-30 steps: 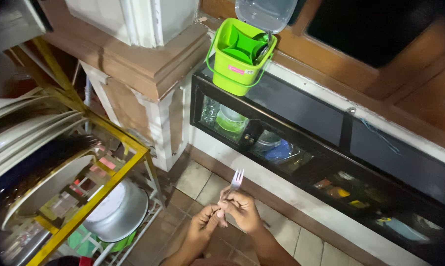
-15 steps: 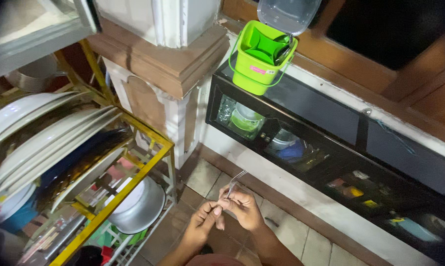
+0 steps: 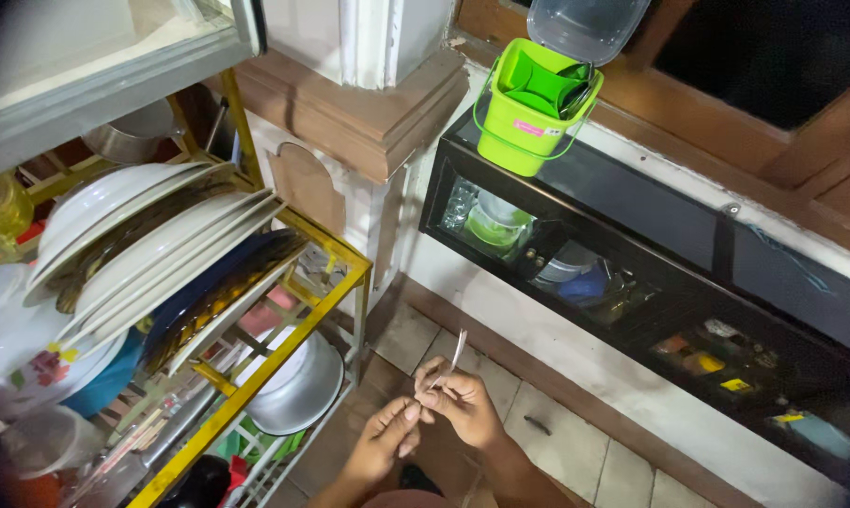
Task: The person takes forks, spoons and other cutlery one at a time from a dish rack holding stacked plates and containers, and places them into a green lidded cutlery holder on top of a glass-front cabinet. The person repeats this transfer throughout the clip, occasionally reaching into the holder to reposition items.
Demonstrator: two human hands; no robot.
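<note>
Kitchen corner: rack, pail and cabinet

A yellow dish rack point(image 3: 256, 381) held white plates point(image 3: 152, 235) standing on edge, with a metal pot point(image 3: 298, 390) on its lower shelf. A green pail point(image 3: 524, 127) with a clear lid point(image 3: 585, 26) stood on the left end of a black glass-fronted cabinet point(image 3: 651, 212).

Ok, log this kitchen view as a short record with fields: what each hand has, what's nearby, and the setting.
right hand: pinches the handle of a thin metal fork, tines up
left hand: fingertips meet the right hand at the handle's lower end
left of hands: yellow dish rack with white plates standing on edge, metal pot below
above: green bucket on a black glass-front cabinet
floor: beige tiles
</note>
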